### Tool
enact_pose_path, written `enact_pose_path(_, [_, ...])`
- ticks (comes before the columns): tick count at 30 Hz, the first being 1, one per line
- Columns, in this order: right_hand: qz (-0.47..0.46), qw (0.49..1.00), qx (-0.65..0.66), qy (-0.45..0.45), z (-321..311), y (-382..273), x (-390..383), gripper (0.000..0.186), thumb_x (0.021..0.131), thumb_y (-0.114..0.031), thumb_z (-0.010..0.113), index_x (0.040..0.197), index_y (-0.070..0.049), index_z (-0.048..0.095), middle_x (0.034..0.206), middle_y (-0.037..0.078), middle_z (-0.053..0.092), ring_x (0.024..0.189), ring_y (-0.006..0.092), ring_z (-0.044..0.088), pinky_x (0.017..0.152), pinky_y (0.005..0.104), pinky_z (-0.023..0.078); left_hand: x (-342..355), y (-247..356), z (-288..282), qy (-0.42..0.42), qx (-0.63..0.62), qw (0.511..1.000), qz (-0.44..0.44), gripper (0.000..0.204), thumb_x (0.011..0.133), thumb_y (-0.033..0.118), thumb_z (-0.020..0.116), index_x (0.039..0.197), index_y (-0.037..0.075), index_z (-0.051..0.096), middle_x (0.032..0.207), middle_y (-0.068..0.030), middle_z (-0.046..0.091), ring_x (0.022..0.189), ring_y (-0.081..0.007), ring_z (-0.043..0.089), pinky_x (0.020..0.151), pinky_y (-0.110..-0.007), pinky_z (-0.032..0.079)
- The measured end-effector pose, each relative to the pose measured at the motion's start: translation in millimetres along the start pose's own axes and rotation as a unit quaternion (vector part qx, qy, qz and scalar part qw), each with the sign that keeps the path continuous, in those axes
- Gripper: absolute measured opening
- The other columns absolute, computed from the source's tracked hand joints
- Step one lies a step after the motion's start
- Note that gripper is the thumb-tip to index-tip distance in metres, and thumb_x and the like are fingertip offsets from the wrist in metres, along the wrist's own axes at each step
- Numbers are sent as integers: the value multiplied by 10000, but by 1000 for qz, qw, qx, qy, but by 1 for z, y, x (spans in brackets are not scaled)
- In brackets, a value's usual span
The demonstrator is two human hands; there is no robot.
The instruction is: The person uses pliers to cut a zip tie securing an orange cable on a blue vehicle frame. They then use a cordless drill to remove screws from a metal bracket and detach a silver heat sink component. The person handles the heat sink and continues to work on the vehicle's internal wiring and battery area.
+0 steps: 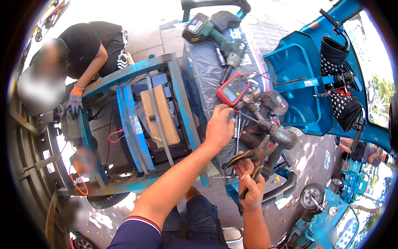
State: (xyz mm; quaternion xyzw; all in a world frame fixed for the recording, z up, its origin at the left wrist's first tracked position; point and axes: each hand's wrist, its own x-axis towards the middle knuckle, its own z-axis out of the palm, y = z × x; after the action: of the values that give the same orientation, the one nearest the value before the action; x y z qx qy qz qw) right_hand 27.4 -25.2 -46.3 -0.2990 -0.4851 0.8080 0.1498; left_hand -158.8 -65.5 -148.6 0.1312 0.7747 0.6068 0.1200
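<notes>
Head view, left hand [219, 126]: extended over the tools just beside the multimeter, fingers curled; a thin shaft shows by the fingertips, but whether the grip is closed on it I cannot tell.
Right hand [251, 182]: nearer the body and below the left one, its grip holding pliers, with fingers between the spread handles and the thumb on the lower one.
Pliers [258, 154]: at the near end of the tool pile, head pointing away from the body, handles dark with yellowish edges.
Multimeter [233, 89]: red-cased, tilted, with a screen and a dial, face up.
Impact wrench [236, 54]: green and black, beyond the multimeter, its long socket pointing back toward it.
Grey power tool [284, 136]: right of the left hand, among other tools.
Plastic-covered surface [199, 62]: dark and shiny, beneath the tools.
Blue frame [180, 95]: left of that surface, worn metal, with a cardboard strip [163, 114] lying inside it.
Co-worker [89, 47]: at far left, bending, an orange-and-grey glove [75, 98] at the frame.
Blue tricycle [327, 29]: at right, polka-dot covers [345, 106] on its handlebar.
</notes>
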Motion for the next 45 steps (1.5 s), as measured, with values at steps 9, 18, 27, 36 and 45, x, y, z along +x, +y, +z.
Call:
enact_pose_path(9, [112,973,30,-200,42,40,-24,687,802,-236,746,1453,-112,569,1595,255,398,1431,475,448,1224,572,302,-59,-32,-97,22,-52,998,28,226,916,-16,653,1139,-5,617,1241,-164,581,967,-329,678,841,-384,555])
enact_pose_path(18, [276,929,-4,-249,104,104,-56,761,673,-175,833,1399,-88,625,1557,253,449,1424,452,473,1224,556,319,-216,-104,-298,153,-31,974,-165,209,948,-4,636,1157,-7,638,1180,-88,579,923,-127,604,824,-290,513])
enact_pose_path(27, [354,854,-178,-336,215,182,-77,682,754,-137,706,1408,14,583,1464,189,525,1321,342,577,1160,490,402,-303,-204,-415,382,-78,874,-290,196,948,41,676,1134,0,631,1137,-68,584,857,-121,623,763,-275,525])
enact_pose_path(36, [469,740,-342,-340,298,280,-111,456,872,8,627,1324,45,579,1210,130,617,1136,203,626,967,347,492,-288,-209,-523,334,237,879,-245,391,794,-16,739,1163,14,613,1261,-190,559,1198,-371,537,1006,-453,457])
enact_pose_path(45, [502,718,-345,-336,354,350,-118,392,896,-13,663,1276,29,577,1076,86,646,989,164,631,853,304,495,-286,-251,-587,133,506,832,-186,373,777,76,785,1117,47,632,1302,-141,560,1330,-358,472,1082,-536,372])
